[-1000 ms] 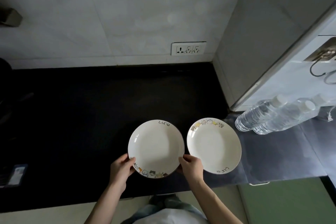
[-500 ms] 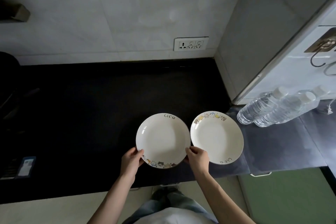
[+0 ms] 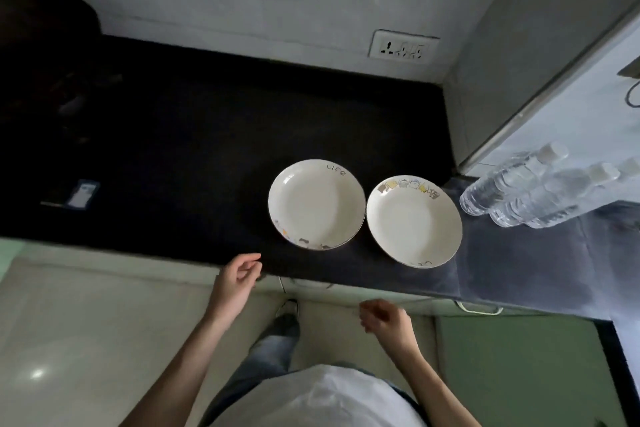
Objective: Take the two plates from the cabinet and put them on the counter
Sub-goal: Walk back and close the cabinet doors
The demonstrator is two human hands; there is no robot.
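2 white round ceramic plates with cartoon trim: left plate [image 3: 317, 204], right plate [image 3: 414, 222], side by side on black table [image 3: 190, 149], near front edge. Grips: left hand [image 3: 237, 276], right hand [image 3: 386, 321], loosely curled, empty. Risk: passing arm could knock right plate off edge.

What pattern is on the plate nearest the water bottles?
Cream plate, small yellow and grey cartoon pictures along its far rim; head view.

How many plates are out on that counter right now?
2. The left plate sits on the dark counter near its front edge. The right plate lies close beside it, toward the water bottles. No others show, and none seem hidden.
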